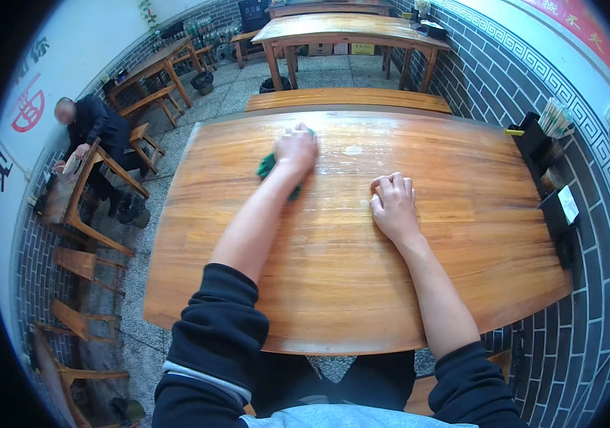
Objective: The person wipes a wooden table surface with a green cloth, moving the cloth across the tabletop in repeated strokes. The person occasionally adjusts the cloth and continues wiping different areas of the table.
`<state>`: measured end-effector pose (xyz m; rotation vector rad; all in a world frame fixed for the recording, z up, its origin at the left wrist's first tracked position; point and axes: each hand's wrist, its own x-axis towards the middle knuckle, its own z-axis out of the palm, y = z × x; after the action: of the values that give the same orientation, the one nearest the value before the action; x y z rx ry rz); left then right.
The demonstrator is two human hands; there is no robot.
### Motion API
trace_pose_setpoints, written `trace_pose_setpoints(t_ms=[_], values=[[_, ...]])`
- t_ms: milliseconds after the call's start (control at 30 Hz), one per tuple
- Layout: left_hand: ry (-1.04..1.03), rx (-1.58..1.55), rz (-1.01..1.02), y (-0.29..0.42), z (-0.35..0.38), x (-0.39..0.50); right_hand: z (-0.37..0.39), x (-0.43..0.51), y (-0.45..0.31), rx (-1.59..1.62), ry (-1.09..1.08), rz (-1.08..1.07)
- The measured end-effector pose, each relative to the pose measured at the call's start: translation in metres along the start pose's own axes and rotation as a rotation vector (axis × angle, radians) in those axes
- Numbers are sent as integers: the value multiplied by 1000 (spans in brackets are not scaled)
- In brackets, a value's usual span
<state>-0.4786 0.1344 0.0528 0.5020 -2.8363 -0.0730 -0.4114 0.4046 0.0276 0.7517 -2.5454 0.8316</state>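
Note:
Under my left hand (pixel 297 148) is a green cloth (pixel 266 165), pressed onto the far left part of a wooden table (pixel 337 278). The hand looks slightly blurred, and it covers most of the cloth. My right hand (pixel 394 206) rests on the tabletop right of centre, fingers loosely curled, with no object visible in it. Between and beyond the hands, the varnished surface shows pale shiny streaks and a whitish patch (pixel 353 150).
Along the right wall stand a black holder with wrapped chopsticks (pixel 555 119) and a black tissue box (pixel 559 211). A bench (pixel 347 100) lies beyond the table. Another person (pixel 96 123) sits at a side table on the left, near a bin (pixel 132 209).

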Motion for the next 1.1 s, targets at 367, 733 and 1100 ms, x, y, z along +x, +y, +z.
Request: trace_pose_setpoints(t_ms=[367, 733, 1100], values=[[27, 230, -498, -302, -45, -32, 3, 1, -3, 11, 18, 12], [-5, 199, -336, -228, -47, -54, 6, 7, -16, -155, -39, 30], [-96, -82, 110, 57, -32, -96, 6, 12, 4, 63, 77, 85]])
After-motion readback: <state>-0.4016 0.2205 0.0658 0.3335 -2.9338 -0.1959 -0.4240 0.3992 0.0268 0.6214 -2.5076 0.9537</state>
